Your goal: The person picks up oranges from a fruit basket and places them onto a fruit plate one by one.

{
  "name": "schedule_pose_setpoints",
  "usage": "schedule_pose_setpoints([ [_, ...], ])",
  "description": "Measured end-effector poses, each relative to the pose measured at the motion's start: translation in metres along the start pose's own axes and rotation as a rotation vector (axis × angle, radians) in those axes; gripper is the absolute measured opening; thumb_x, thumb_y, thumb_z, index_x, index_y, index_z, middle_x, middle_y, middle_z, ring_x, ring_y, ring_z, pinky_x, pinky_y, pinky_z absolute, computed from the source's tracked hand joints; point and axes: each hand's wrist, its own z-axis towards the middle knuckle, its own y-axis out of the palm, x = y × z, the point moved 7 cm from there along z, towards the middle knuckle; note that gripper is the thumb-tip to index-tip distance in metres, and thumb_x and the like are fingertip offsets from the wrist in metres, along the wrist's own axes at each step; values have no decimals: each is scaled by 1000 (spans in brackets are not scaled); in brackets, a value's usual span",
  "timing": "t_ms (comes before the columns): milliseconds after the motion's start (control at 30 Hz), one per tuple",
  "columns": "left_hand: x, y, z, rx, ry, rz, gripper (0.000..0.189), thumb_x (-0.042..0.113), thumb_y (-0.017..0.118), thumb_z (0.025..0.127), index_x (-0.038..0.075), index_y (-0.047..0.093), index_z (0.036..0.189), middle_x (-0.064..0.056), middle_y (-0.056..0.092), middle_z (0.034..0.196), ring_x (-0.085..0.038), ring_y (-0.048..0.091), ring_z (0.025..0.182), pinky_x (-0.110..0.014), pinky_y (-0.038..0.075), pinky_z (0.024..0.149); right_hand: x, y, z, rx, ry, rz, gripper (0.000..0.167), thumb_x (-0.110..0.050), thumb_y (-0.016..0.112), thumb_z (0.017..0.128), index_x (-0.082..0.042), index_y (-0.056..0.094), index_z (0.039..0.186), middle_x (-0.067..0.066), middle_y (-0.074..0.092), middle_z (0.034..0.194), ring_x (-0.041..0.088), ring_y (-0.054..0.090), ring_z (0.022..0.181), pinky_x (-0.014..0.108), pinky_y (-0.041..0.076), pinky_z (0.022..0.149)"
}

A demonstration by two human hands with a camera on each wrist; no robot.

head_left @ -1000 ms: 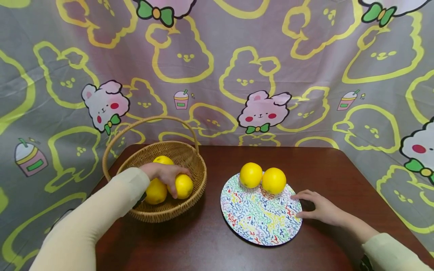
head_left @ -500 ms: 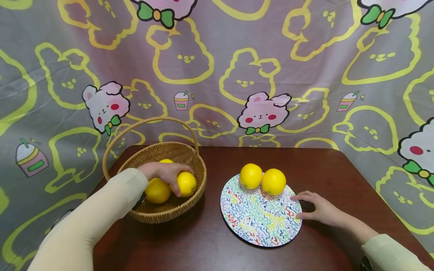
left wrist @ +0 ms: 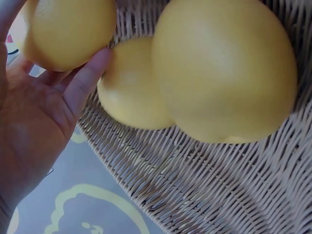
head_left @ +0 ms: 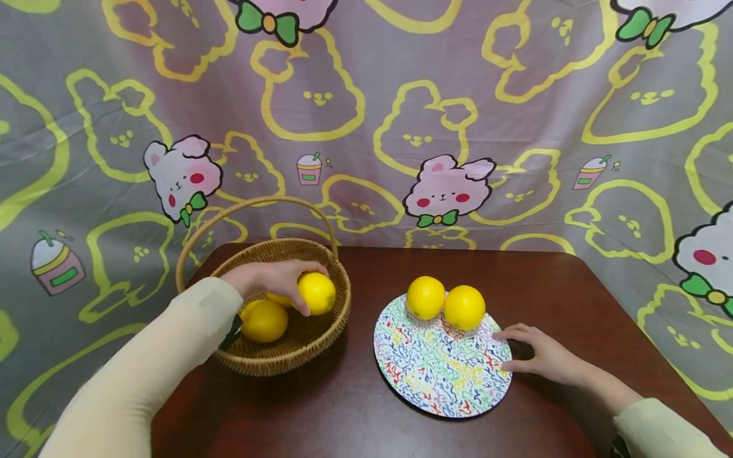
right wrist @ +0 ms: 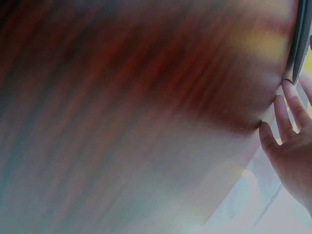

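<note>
My left hand (head_left: 275, 280) grips a yellow citrus fruit (head_left: 318, 294) over the right side of the wicker basket (head_left: 280, 366). In the left wrist view the held fruit (left wrist: 73, 36) sits against the fingers, beside two other yellow fruits: a big near one (left wrist: 224, 73) and one partly behind it (left wrist: 134, 92). The head view shows one of these fruits (head_left: 265, 321) plainly; another is mostly hidden by the hand. My right hand (head_left: 544, 355) has its fingertips at the right rim of the round patterned plate (head_left: 441, 375). Two yellow fruits (head_left: 425, 298) (head_left: 464, 308) stand side by side toward the plate's back.
The basket's tall hooped handle (head_left: 258, 200) arches over its back. Everything stands on a dark reddish-brown table (head_left: 366, 407). A cartoon-printed curtain (head_left: 366, 114) hangs behind the table and along both sides.
My left hand has risen and shifted slightly right and away, carrying the gripped citrus fruit up from the others in the basket. The right hand and the plate stay in place.
</note>
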Motion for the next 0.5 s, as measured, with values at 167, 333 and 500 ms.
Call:
schedule_pose_setpoints([
  [167,5,-8,-5,38,14,-21,75,24,87,72,13,47,135,-9,54,122,-25,53,101,-41,44,85,-1,-1,0,2,-10,-1,56,-40,81,77,-15,65,124,8,58,118,33,50,107,59,44,90],
  [333,10,-13,-10,63,33,-59,75,22,86,72,13,47,135,-10,54,122,-25,55,101,-41,45,85,-2,-1,-1,7,-22,5,55,-39,81,77,-15,65,123,8,57,118,33,50,107,59,44,90],
  [500,14,-18,-15,88,13,-67,77,23,86,72,15,46,138,-9,51,128,-25,54,103,-41,46,85,-2,0,-1,9,-25,7,54,-39,81,77,-16,65,123,8,58,118,33,50,107,60,44,90],
])
